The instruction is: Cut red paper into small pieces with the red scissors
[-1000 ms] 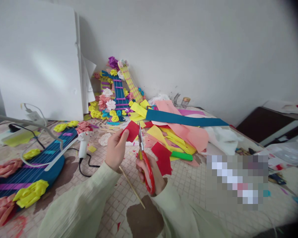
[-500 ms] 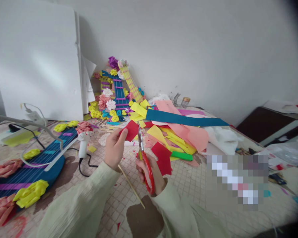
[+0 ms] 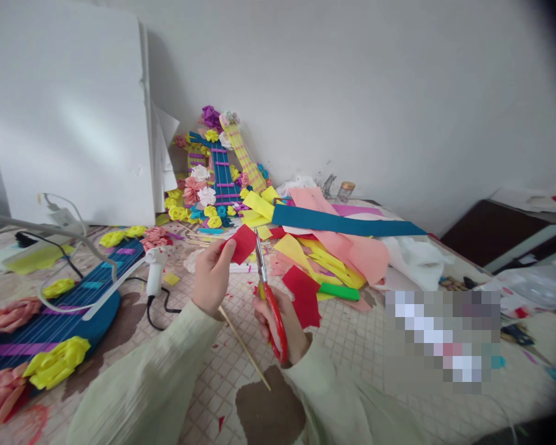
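While the left hand [image 3: 212,275] pinches a small piece of red paper [image 3: 241,245] between thumb and fingers, the right hand [image 3: 293,322] grips red-handled scissors [image 3: 270,298]. Red piece is up off the table [image 3: 338,334], roughly mid-view. Blades stand narrow, tips just beside the piece's right edge; can't tell if they touch it.

Status, my read: cutting is partway. Done: the held piece is separate from the bigger red sheet [image 3: 303,296], which lies just beyond the right hand with a notched edge. Small red scraps [image 3: 221,423] on the table also point to cuts made. Left: probably more trimming, since the scissors sit right at the piece. Can't see a final outline, so no call on how many cuts remain.

Elsewhere: blue paper guitar [image 3: 90,287] at left already has strings, purple bars and paper flowers on it. More decorated guitars [image 3: 221,170] lean at the wall. Glue gun [image 3: 155,272] sits beside the near guitar, not in hand. Thin stick [image 3: 246,349] lies below the hands, untouched by the scissors.
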`<state>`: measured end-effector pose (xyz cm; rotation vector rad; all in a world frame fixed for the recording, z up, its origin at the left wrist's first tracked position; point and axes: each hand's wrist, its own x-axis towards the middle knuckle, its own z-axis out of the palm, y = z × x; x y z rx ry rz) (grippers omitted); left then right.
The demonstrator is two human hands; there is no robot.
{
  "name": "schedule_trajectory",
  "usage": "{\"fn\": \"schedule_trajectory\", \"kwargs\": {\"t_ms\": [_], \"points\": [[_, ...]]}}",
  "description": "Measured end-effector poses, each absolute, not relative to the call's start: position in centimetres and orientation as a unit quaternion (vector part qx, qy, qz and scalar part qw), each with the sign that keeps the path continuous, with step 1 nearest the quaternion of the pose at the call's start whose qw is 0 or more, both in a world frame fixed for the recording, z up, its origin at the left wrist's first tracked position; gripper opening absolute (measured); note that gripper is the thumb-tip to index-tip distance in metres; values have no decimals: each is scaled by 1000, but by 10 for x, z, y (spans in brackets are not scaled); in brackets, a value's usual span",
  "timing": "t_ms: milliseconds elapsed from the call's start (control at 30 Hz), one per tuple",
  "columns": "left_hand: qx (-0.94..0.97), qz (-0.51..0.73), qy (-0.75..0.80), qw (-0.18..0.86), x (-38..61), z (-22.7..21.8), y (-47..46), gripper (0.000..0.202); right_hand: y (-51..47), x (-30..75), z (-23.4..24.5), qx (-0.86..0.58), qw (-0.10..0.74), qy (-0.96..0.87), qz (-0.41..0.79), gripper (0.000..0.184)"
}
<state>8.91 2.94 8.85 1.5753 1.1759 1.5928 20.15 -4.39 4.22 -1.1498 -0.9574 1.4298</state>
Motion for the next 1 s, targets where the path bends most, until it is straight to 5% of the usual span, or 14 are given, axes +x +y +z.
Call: {"fn": "schedule_trajectory", "kwargs": {"t_ms": [433, 1000], "points": [[598, 595, 449, 296, 90, 89, 29, 27, -40, 203, 39, -445, 547, -370, 605, 42], [658, 547, 392, 338, 92, 94, 24, 27, -26, 218, 37, -350, 667, -357, 553, 32]]}}
